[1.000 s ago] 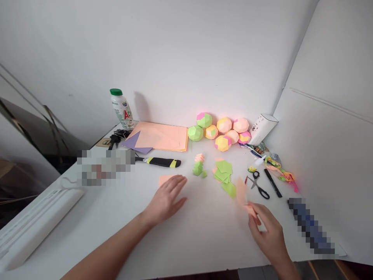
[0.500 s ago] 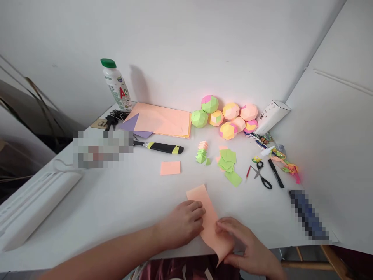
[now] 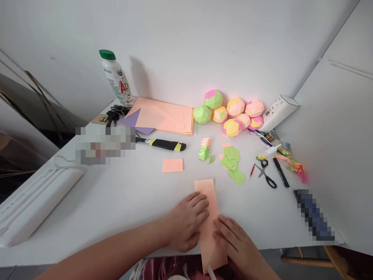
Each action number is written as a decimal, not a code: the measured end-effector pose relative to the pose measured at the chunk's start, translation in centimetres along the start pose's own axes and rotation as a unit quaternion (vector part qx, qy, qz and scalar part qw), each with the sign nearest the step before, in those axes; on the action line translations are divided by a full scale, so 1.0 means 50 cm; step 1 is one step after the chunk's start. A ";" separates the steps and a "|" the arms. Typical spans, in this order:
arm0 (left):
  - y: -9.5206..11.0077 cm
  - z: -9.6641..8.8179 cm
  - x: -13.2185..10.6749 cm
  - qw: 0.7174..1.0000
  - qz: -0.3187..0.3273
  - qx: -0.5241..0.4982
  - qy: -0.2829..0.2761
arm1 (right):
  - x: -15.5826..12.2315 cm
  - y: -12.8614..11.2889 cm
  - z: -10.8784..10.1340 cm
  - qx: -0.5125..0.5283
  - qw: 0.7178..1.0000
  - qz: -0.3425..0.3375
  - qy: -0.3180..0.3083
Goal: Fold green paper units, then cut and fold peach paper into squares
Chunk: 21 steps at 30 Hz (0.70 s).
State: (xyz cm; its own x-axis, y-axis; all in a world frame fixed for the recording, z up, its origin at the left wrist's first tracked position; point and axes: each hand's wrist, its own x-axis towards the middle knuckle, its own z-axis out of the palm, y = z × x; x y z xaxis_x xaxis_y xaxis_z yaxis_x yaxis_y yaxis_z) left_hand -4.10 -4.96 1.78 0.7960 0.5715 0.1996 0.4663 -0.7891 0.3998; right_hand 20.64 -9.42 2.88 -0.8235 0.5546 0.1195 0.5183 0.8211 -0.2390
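Note:
A long orange paper strip [image 3: 208, 210] lies on the white table [image 3: 122, 198], its near end hanging over the front edge. My left hand [image 3: 186, 223] rests on the strip's left side with fingers curled loosely onto it. My right hand [image 3: 239, 245] lies flat on the strip's lower right part, fingers stretched and pressing it down. A smaller orange paper piece [image 3: 173, 165] sits beyond my left hand.
Green folded pieces [image 3: 204, 154], green paper squares [image 3: 233, 161], scissors [image 3: 266, 175], a black pen [image 3: 281, 172], a black-yellow knife [image 3: 164, 144], orange sheets [image 3: 164, 118], paper balls [image 3: 230, 112], a bottle [image 3: 115, 79], keys [image 3: 113, 114], a white box [image 3: 278, 111].
My right hand brought the orange strip from the right down to the table's front edge. My left hand left the small orange piece and came onto the strip. The strip now lies straighter.

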 end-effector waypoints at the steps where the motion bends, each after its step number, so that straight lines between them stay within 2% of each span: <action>1: 0.000 0.001 0.000 1.000 -0.002 -0.002 0.004 | -0.003 -0.003 0.009 -0.024 0.999 -0.017 0.032; 3: 0.001 0.002 0.000 1.000 -0.009 -0.006 0.008 | -0.006 -0.006 0.019 -0.016 0.997 -0.035 0.073; 6: 0.002 0.001 0.000 1.000 -0.024 -0.010 0.001 | 0.005 0.002 0.007 0.130 0.988 -0.029 0.081; 8: -0.001 0.001 0.000 0.999 -0.042 -0.012 -0.005 | 0.026 0.013 -0.009 0.249 0.965 0.022 0.076; 11: -0.015 0.000 0.001 0.998 -0.055 -0.034 0.008 | 0.082 0.035 -0.027 0.340 0.919 0.178 0.086; 13: -0.026 0.000 0.004 0.997 -0.039 -0.053 0.030 | 0.128 0.050 -0.028 0.346 0.892 0.277 0.091; 15: -0.035 0.002 0.007 0.996 -0.025 -0.059 0.055 | 0.171 0.063 -0.020 0.332 0.877 0.328 0.119; 18: -0.039 0.006 0.009 0.993 -0.063 -0.023 0.100 | 0.211 0.074 0.004 0.288 0.877 0.352 0.154; 21: -0.037 0.012 0.008 0.986 -0.110 0.025 0.120 | 0.222 0.076 0.024 0.235 0.891 0.347 0.177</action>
State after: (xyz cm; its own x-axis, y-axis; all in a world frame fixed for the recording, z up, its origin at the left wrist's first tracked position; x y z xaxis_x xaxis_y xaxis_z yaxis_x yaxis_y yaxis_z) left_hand -4.43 -3.41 0.59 0.5615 0.7626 0.3211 0.6407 -0.6463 0.4145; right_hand 13.20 -0.29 2.15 -0.1755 0.9824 0.0633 0.6516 0.1641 -0.7406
